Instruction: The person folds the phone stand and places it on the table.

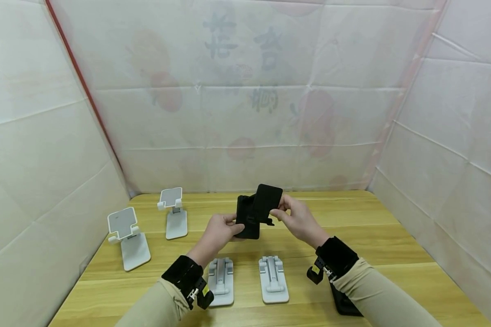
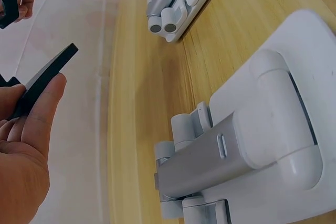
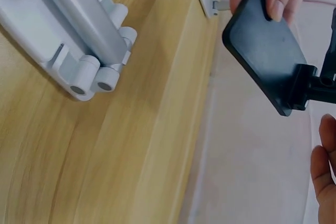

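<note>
Fingers of your left hand [image 1: 221,231] and right hand [image 1: 296,218] pinch the black phone stand [image 1: 258,210], half unfolded above the table [image 1: 393,254]. Two white stands [image 1: 128,238] already stand open; two folded white stands [image 1: 273,279] still wait.

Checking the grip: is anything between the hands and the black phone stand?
Nothing visible. The left hand holds the black phone stand at its base, and the right hand pinches its upper plate directly.
</note>
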The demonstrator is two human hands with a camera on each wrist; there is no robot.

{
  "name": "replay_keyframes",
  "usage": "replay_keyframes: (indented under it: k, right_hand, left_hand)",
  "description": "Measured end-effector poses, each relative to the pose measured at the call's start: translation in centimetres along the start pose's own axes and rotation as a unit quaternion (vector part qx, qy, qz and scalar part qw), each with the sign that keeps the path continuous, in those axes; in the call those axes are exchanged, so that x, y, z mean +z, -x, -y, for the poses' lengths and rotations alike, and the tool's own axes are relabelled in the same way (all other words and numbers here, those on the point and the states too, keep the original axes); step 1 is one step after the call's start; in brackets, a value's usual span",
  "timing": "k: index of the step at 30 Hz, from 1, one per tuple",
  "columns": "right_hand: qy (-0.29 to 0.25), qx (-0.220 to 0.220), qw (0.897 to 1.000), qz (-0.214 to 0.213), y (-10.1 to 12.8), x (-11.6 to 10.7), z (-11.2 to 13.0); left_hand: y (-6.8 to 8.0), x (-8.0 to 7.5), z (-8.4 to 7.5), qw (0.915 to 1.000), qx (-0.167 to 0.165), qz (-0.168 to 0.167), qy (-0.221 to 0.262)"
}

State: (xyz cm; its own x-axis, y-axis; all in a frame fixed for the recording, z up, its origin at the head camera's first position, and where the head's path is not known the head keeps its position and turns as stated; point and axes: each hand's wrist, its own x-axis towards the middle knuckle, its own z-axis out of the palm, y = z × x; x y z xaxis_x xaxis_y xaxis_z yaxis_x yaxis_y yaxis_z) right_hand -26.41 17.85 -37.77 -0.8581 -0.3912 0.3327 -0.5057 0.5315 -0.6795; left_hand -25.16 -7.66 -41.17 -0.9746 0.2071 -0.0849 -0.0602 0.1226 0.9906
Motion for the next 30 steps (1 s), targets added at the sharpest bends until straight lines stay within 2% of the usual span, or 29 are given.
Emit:
replay_keyframes:
  k: [8,15,24,30]
  right_hand:
    - [0.033,-0.046,0.997,-0.051,0.0,0.8,-0.3]
    - [0.048,-0.059,0.995,-0.066,0.0,1.0,-0.1]
    - [0.074,-0.072,0.990,-0.096,-0.1,1.2,-0.2]
    - [0.086,-0.096,0.985,-0.116,-0.1,1.4,-0.4]
  left_hand:
    - [0.2,0.4,-0.2,1.0000,0.004,0.001,0.000]
    - [0.4,0.7,-0.4,0.9997,0.004,0.006,0.025]
    - [0.4,0.8,-0.4,0.9995,0.001,0.014,0.028]
    - [0.4,0.8,-0.4,0.9994,0.003,0.019,0.030]
